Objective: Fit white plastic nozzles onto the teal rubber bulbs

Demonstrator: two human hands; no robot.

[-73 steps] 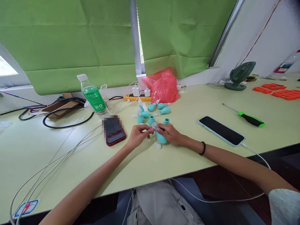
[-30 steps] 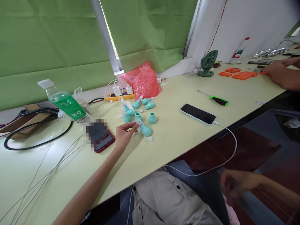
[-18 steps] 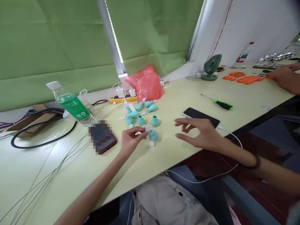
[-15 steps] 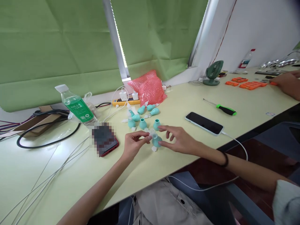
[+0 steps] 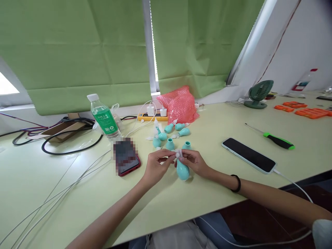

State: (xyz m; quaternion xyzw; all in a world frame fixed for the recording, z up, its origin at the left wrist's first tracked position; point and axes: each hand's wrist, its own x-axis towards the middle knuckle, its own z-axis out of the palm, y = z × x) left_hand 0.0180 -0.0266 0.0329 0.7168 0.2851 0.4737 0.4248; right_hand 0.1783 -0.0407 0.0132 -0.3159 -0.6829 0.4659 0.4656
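The turquoise bulb (image 5: 183, 172) is on the near side of the red bubble-wrap bag (image 5: 181, 105), its neck pointing toward the bag. The right hand (image 5: 195, 162) has thumb and fingers closed at this neck, and the left hand (image 5: 158, 166) pinches a clear piece (image 5: 178, 154) there, both hands almost meeting. Between them and the bag stand two open-necked bulbs (image 5: 170, 144). Just left of the bag lies a yellow power strip (image 5: 158, 118).

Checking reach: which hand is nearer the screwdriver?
Right. The right hand is at the held bulb, left of the screwdriver; the left hand is farther left.
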